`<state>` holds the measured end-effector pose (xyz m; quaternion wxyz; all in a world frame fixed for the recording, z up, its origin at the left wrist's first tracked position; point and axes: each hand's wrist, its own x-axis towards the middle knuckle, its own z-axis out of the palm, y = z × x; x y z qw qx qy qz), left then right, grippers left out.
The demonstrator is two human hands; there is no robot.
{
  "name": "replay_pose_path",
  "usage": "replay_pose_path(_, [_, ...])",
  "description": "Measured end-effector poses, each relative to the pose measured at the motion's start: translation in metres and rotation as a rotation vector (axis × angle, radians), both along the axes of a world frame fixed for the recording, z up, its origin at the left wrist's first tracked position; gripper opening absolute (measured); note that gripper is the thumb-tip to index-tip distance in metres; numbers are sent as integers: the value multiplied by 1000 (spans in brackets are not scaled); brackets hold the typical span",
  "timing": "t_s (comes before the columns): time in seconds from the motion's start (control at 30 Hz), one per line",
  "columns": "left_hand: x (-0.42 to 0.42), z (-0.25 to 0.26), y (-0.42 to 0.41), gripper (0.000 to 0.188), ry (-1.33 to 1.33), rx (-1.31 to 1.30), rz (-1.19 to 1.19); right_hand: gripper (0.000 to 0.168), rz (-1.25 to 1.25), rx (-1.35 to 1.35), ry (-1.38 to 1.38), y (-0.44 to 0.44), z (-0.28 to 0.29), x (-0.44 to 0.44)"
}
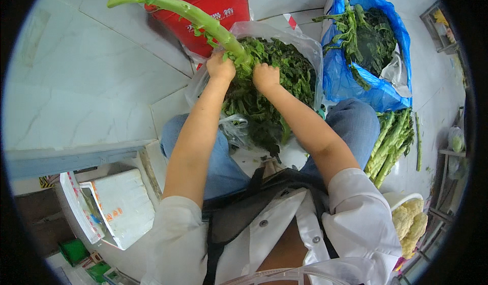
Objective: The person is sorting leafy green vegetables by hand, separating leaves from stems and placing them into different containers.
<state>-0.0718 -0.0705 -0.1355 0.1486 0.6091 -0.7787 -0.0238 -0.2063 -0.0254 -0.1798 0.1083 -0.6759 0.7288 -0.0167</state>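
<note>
A thick, pale-green celtuce stalk slants from the upper left down to its leafy end over a clear plastic bag. My left hand is closed at the stalk's lower, leafy part; its fingertips are hidden. Just to the right, my right hand is curled into a fist at the leaves beside the stalk's end, its fingers partly hidden. Dark-green leaves heap up in the bag under both hands. The bag stands on the floor between my knees.
Behind the bag stands a red fire-equipment box. A blue plastic bag at the right holds more leaves. Stripped stalks lie by my right knee, near cauliflower. A white foam box is at lower left.
</note>
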Motion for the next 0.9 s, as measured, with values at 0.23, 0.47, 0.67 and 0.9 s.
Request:
replay_pose_path(0.23, [-19,-2,16,49,233,64,-67,25,56,456,88,18,-67,-68])
replay_pose_path(0.47, [-26,-7,3,36,561,69,-286,40,-48,218,-539,-14,26,-69])
replay_pose_path(0.67, [-27,-8,6,27,516,100,-300,28,-51,198,-654,17,-2,-22])
replay_pose_path(0.9, [-11,-21,1,16,251,22,-247,59,16,325,-111,25,43,-50])
